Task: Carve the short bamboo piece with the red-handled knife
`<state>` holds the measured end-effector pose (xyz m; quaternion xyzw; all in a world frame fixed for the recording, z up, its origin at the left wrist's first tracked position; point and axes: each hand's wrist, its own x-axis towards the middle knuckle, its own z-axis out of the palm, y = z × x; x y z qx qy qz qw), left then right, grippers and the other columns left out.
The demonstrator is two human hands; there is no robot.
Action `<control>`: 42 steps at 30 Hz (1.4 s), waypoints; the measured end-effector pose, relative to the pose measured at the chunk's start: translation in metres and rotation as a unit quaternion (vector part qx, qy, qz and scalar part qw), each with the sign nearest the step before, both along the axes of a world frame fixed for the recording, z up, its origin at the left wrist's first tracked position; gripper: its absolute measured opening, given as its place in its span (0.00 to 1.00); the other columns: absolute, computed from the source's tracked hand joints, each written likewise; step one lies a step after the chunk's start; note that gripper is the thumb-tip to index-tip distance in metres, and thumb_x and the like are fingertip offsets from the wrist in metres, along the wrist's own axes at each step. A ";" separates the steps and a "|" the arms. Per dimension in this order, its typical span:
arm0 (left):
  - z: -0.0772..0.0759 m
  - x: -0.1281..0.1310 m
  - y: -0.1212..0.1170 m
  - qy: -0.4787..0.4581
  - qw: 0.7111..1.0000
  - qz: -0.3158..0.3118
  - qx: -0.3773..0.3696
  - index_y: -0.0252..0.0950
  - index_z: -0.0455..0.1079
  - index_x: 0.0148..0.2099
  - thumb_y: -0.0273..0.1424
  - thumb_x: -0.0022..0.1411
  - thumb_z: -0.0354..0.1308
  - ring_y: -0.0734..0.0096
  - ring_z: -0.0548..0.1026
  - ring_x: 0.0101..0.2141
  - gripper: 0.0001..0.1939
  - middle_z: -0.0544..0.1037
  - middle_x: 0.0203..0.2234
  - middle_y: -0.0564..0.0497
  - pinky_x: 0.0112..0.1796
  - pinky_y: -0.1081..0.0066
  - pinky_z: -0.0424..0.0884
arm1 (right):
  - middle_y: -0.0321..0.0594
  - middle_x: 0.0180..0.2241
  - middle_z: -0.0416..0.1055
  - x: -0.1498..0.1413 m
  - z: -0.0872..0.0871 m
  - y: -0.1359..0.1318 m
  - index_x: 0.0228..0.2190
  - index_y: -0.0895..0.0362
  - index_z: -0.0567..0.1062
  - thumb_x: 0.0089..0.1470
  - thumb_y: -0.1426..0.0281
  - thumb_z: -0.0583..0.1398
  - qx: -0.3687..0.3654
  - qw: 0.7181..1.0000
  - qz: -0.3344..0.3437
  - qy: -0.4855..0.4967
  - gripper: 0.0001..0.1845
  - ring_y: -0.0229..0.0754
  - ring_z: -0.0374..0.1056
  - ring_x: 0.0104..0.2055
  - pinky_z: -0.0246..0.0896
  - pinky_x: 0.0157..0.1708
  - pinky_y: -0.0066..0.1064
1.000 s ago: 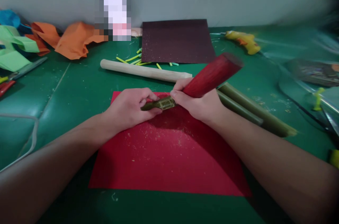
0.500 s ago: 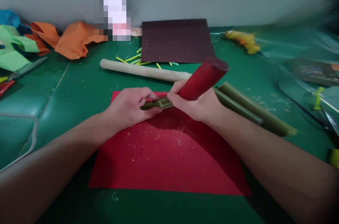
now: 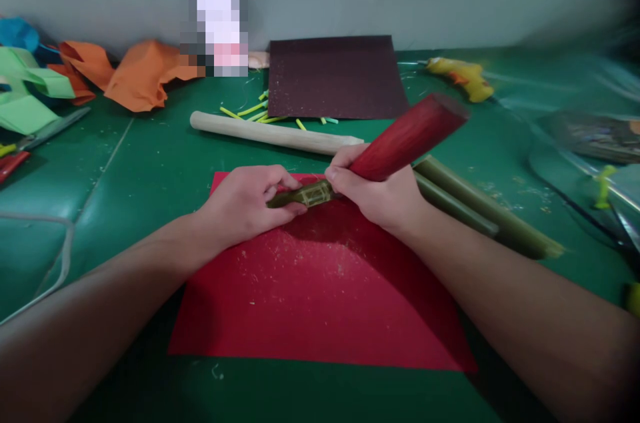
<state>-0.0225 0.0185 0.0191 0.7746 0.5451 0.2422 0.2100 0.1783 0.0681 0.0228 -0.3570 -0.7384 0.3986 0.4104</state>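
Note:
My left hand [image 3: 250,201] is closed around the left end of a short green bamboo piece [image 3: 316,194], holding it low over a red sheet [image 3: 310,303]. Pale lines in a rectangular pattern are scratched into the bamboo's skin. At the bamboo's right end, my right hand [image 3: 383,193] grips a carving tool with a thick, round red handle [image 3: 413,136], which leans up to the right. Its working tip is hidden by my fingers. Fine shavings lie scattered over the sheet.
Behind my hands lies a pale wooden rod [image 3: 270,133]. Two green bamboo lengths [image 3: 480,206] rest right of my right hand. Farther back are a dark sheet [image 3: 335,79], a yellow glue gun [image 3: 460,78], orange paper [image 3: 137,79] and scissors [image 3: 55,129].
My right hand has slid right along the bamboo, and the red handle leans farther right. More of the scratched lines show. My left hand stays almost in place.

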 end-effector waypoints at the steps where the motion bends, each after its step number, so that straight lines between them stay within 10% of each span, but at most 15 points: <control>1: 0.000 0.000 0.000 0.000 1.000 0.000 -0.002 0.35 0.76 0.38 0.39 0.57 0.65 0.79 0.55 0.19 0.12 0.55 0.15 0.62 0.22 0.75 0.53 | 0.35 0.18 0.64 0.000 0.000 0.000 0.17 0.52 0.66 0.46 0.74 0.60 -0.002 1.000 0.000 -0.003 0.11 0.37 0.60 0.23 0.56 0.25 0.35; 42: 0.000 0.001 0.000 -0.006 1.000 -0.004 0.005 0.35 0.76 0.37 0.37 0.57 0.65 0.80 0.55 0.19 0.11 0.57 0.16 0.62 0.23 0.73 0.52 | 0.35 0.18 0.64 0.000 -0.001 0.003 0.17 0.52 0.67 0.50 0.76 0.60 -0.016 1.000 -0.013 -0.005 0.14 0.37 0.59 0.22 0.57 0.24 0.35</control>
